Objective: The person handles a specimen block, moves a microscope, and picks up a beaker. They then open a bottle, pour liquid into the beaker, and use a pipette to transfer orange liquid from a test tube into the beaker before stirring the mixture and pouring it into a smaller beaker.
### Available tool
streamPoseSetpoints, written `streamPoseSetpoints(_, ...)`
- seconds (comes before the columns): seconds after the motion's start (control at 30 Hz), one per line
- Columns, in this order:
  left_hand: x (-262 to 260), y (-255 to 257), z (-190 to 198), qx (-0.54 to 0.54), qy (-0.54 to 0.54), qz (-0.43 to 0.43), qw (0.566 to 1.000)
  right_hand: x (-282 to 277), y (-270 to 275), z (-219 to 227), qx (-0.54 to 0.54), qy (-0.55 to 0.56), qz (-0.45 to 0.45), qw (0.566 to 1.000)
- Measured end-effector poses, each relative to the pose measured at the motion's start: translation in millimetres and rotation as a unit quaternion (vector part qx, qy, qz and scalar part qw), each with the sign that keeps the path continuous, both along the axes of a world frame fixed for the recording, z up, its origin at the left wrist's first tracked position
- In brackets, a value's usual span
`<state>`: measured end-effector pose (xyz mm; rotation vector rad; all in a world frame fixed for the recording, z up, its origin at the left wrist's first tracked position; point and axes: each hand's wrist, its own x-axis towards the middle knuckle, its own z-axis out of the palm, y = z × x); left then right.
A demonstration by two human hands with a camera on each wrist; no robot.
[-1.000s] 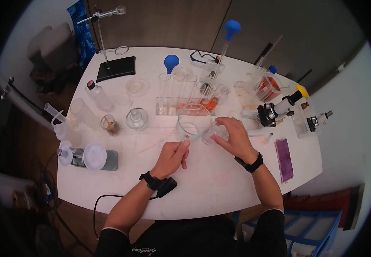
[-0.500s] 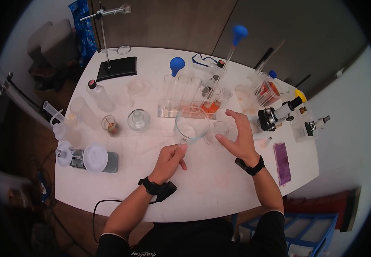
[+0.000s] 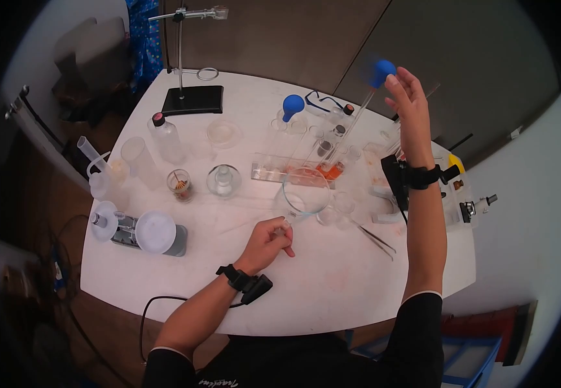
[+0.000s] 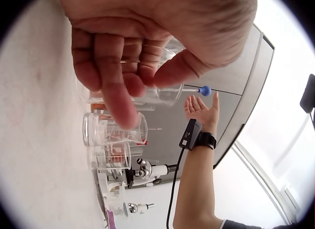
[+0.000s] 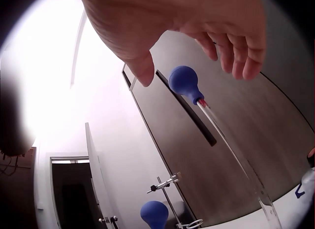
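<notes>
My left hand (image 3: 264,246) holds a clear glass vessel (image 3: 306,213) with a wide round rim, its lower end among my curled fingers; in the left wrist view the hand (image 4: 147,37) partly hides the glass. At the back right, my right hand (image 3: 413,119) is raised beside a blue rubber bulb (image 3: 384,70) on a long glass tube (image 3: 360,115). The right wrist view shows the bulb (image 5: 183,81) below the spread thumb and fingers of the hand (image 5: 187,22), with no contact visible.
Behind the glass vessel, a rack (image 3: 264,172) holds tubes and orange liquid, with another blue bulb (image 3: 293,105) above. Tweezers (image 3: 377,240) lie right of centre. Bottles, a balance (image 3: 125,231) and a black-based stand (image 3: 193,99) are at the left, microscopes (image 3: 478,205) at the right.
My right hand has left the side of the glass vessel and risen to the far blue bulb, uncovering the tweezers. My left hand keeps its hold, and the head view has shifted slightly.
</notes>
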<state>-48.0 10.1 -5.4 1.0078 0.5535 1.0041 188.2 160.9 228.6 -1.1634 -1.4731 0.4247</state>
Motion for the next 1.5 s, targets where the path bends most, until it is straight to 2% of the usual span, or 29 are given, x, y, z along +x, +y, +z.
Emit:
streamPoseSetpoints(0.1, 0.6, 0.6, -2.4, 0.004, 0.006, 0.005, 1.0, 2.4, 22.8, 2.4, -0.007, 0.0, 0.04, 0.999)
streamPoseSetpoints(0.23, 1.9, 1.3, -4.5, 0.012, 0.009, 0.013, 1.0, -3.2, 22.6, 5.6, -0.014, 0.004, 0.11, 0.994)
streamPoseSetpoints(0.53, 3.7, 1.4, -3.1, 0.006, 0.011, 0.016, 1.0, -3.2, 13.5, 4.3, 0.044, -0.032, 0.089, 0.995)
streamPoseSetpoints(0.73, 3.9, 3.4, -7.1, 0.018, 0.028, 0.009, 0.999, -7.9, 10.9, 3.7, 0.094, -0.043, 0.108, 0.989)
streamPoseSetpoints(1.23, 4.1, 2.9, -7.0, 0.021, 0.05, 0.003, 0.999, -6.9, 12.3, -6.7, 0.155, -0.085, 0.023, 0.984)
streamPoseSetpoints(1.37, 1.7, 4.1, -6.7, 0.022, 0.078, -0.011, 0.997, -11.5, 7.1, -5.3, 0.127, -0.03, 0.052, 0.99)
streamPoseSetpoints(1.5, 2.6, 4.7, -8.5, 0.023, 0.062, -0.011, 0.998, -8.2, 6.2, -9.4, 0.103, 0.007, 0.059, 0.993)
